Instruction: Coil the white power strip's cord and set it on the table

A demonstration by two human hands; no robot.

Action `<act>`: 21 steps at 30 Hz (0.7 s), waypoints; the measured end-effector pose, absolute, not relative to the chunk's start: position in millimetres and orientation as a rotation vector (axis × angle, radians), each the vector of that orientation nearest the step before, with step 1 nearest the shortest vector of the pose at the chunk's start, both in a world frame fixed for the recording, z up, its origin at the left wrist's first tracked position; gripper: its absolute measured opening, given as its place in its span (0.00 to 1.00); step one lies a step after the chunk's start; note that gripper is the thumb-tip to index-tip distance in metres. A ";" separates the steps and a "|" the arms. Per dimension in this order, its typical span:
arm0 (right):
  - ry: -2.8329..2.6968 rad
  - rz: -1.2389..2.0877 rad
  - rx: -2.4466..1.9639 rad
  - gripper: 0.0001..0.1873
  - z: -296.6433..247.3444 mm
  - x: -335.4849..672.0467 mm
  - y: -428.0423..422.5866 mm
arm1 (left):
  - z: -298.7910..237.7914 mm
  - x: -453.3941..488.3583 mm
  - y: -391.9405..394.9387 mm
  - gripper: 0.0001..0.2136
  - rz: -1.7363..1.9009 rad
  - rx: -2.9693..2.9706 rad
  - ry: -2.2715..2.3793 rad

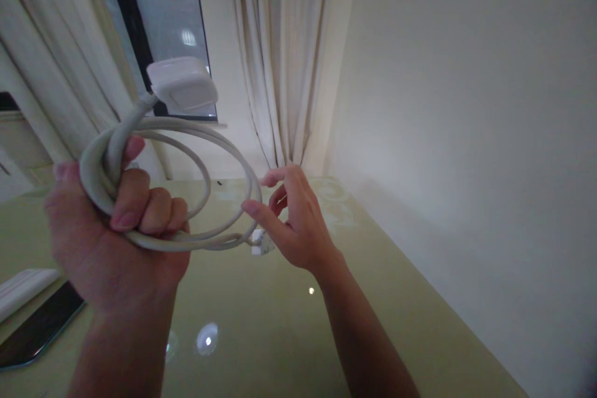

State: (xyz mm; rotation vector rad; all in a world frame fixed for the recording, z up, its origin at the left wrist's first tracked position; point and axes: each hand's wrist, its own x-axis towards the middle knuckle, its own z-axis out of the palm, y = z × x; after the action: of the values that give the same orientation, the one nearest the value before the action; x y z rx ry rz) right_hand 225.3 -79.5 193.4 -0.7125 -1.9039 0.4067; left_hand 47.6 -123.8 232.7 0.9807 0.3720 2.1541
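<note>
Left hand [116, 261], nearest: fingers curled tight around one side of a looped pale cable [196, 127], thumb up behind the strands. Loops lie unevenly nested; best kept level, with a firm but unsqueezed grip to avoid kinks.

White charger block [183, 83]: one end of the cable, standing above the left fist; its weight could tip the coil, so it is best steadied.

Right hand [296, 224]: thumb and forefinger apart, at the coil's far side; contact with the strands cannot be told. A light touch suits.

Small white plug [257, 242]: beside the right thumb, best kept clear of the loops.

Dark phone [41, 323]: lower left, on the greenish table [261, 336].

Curtain [280, 50]: beyond.
</note>
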 end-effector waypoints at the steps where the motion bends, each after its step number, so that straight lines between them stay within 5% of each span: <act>1: -1.929 0.462 -0.728 0.20 193.0 226.5 -78.8 | 232.0 46.2 -122.9 0.28 2.169 0.981 0.368; 11: -2.292 0.789 -0.749 0.37 163.3 226.7 -49.4 | 230.6 31.3 -117.3 0.29 2.253 0.677 0.283; 17: -2.567 0.968 -0.579 0.15 135.4 209.7 -27.4 | 226.4 16.3 -105.5 0.20 2.186 0.470 0.216; 21: -2.558 1.060 -0.575 0.08 132.3 209.1 -19.6 | 218.9 3.9 -99.1 0.18 2.148 0.474 0.225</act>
State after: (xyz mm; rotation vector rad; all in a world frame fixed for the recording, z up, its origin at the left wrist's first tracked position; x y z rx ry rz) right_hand 209.1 -19.6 132.3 -0.5752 -2.5584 1.0601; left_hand 3.9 -99.1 218.9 0.4739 0.2251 2.1483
